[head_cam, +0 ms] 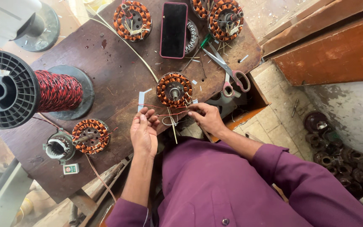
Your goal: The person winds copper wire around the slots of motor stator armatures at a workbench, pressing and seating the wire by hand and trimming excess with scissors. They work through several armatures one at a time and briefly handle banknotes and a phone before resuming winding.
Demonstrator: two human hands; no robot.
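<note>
At the bench [118,71] edge, both hands [144,130] pinch red wire [164,114] beside the stator [174,89].

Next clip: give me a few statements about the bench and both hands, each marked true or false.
1. Both hands hold thin red wire at a wound stator. True.
2. The scissors are in the right hand. False: they lie on the bench, beyond it.
3. A phone lies screen-up on the bench. True.
4. The spool carries blue wire. False: red and black wire.
5. The left hand rests on the spool. False: it is at the bench edge, fingers pinching wire.
</note>
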